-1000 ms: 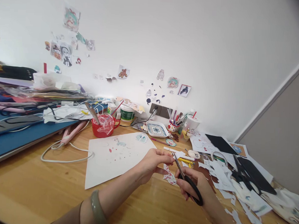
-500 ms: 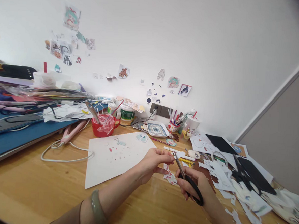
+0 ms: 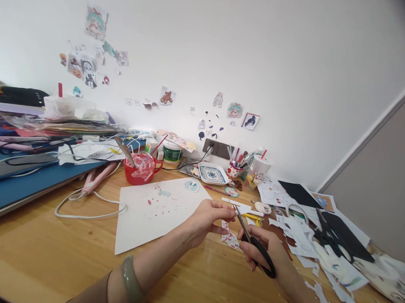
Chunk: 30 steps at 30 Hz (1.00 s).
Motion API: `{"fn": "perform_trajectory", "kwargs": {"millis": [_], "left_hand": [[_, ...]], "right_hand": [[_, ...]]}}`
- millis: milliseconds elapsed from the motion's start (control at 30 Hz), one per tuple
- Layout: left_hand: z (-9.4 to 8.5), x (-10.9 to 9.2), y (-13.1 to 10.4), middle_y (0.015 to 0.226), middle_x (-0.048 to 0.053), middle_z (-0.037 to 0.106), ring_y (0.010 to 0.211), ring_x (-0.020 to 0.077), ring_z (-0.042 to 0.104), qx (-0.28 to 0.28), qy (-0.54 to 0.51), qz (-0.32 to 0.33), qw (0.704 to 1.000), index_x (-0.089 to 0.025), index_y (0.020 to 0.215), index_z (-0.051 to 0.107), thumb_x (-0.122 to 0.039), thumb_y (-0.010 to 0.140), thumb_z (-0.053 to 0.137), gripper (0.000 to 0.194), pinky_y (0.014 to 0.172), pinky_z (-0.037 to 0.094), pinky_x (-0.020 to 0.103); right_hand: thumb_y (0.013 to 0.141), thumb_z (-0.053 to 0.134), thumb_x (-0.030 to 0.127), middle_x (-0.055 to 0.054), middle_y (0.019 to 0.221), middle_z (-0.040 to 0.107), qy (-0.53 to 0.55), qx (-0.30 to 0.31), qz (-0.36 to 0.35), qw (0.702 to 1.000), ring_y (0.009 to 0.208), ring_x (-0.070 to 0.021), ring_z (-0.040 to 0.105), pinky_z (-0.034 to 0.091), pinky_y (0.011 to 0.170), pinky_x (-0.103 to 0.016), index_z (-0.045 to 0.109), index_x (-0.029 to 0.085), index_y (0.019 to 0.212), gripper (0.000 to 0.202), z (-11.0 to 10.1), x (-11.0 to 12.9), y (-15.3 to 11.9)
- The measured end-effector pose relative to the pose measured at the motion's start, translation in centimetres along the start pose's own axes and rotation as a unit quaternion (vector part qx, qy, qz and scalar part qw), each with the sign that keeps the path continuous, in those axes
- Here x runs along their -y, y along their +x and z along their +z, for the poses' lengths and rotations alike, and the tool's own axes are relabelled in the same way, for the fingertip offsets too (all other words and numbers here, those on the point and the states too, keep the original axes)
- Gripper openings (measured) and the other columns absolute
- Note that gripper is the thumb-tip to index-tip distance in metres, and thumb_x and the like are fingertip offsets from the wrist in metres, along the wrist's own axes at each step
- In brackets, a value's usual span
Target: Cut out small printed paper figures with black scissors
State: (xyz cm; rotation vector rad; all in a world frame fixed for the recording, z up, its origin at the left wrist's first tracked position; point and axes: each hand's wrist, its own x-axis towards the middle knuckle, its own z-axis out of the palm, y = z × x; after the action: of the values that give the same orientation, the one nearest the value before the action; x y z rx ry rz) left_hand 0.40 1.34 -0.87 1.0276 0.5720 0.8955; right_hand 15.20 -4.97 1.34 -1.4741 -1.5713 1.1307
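Observation:
My right hand (image 3: 268, 247) is wrapped around black-handled scissors (image 3: 265, 256), whose narrow blades point up and left. At the blade tips, my left hand (image 3: 209, 218) pinches with thumb and forefinger. Whatever lies in that pinch is too small to make out. Just below the fingers, a white paper scrap with pink-red prints (image 3: 231, 239) rests on the wooden table (image 3: 180, 282). Left of my hands lies a large white sheet (image 3: 132, 227), bearing small pink and pale blue cut pieces (image 3: 164, 192).
White paper offcuts (image 3: 297, 232) and another pair of black scissors (image 3: 330, 239) lie on the right. Farther back are a red mug (image 3: 137, 175), a patterned square dish (image 3: 213, 174), a pen cup (image 3: 234, 171) and a drink cup (image 3: 258, 168). A white cable (image 3: 82, 216) loops at left.

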Motion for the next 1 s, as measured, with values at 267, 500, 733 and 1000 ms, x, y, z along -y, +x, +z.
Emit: {"fn": "perform_trajectory", "kwargs": {"millis": [267, 500, 733, 1000], "left_hand": [[0.0, -0.1, 0.0, 0.071, 0.004, 0.055, 0.069, 0.0128, 0.049, -0.007, -0.001, 0.001, 1.0, -0.013, 0.067, 0.061, -0.03, 0.056, 0.068, 0.021, 0.055, 0.042, 0.023], [-0.1, 0.1, 0.1, 0.071, 0.002, 0.055, 0.069, 0.0127, 0.049, 0.0, -0.003, -0.001, 1.0, -0.015, 0.07, 0.062, -0.03, 0.056, 0.068, 0.022, 0.055, 0.043, 0.024], [-0.1, 0.2, 0.2, 0.073, 0.002, 0.054, 0.068, 0.0111, 0.049, 0.013, -0.003, -0.002, 1.0, -0.014, 0.071, 0.062, -0.028, 0.058, 0.068, 0.02, 0.055, 0.043, 0.022], [0.0, 0.2, 0.0, 0.072, 0.003, 0.053, 0.067, 0.0106, 0.046, -0.003, -0.003, 0.008, 1.0, -0.013, 0.07, 0.061, -0.028, 0.058, 0.067, 0.02, 0.053, 0.042, 0.022]], "right_hand": [[0.061, 0.058, 0.032, 0.008, 0.045, 0.043, -0.003, -0.013, 0.002, 1.0, 0.038, -0.0077, 0.041, 0.037, 0.039, -0.02, 0.049, 0.018, 0.066, 0.017, 0.1, 0.2, -0.2], [0.062, 0.061, 0.032, 0.008, 0.044, 0.044, -0.009, -0.017, -0.002, 1.0, 0.038, -0.0075, 0.041, 0.037, 0.039, -0.02, 0.049, 0.018, 0.066, 0.019, -0.1, -0.5, 0.2], [0.068, 0.06, 0.03, 0.008, 0.046, 0.044, -0.022, -0.018, -0.035, 0.999, 0.039, -0.0071, 0.041, 0.038, 0.039, -0.02, 0.053, 0.018, 0.07, 0.014, -0.2, -1.7, 0.7], [0.067, 0.06, 0.029, 0.009, 0.045, 0.044, -0.032, -0.03, -0.034, 0.998, 0.038, -0.0071, 0.042, 0.039, 0.039, -0.019, 0.053, 0.018, 0.07, 0.013, 0.2, -1.7, 0.7]]}}
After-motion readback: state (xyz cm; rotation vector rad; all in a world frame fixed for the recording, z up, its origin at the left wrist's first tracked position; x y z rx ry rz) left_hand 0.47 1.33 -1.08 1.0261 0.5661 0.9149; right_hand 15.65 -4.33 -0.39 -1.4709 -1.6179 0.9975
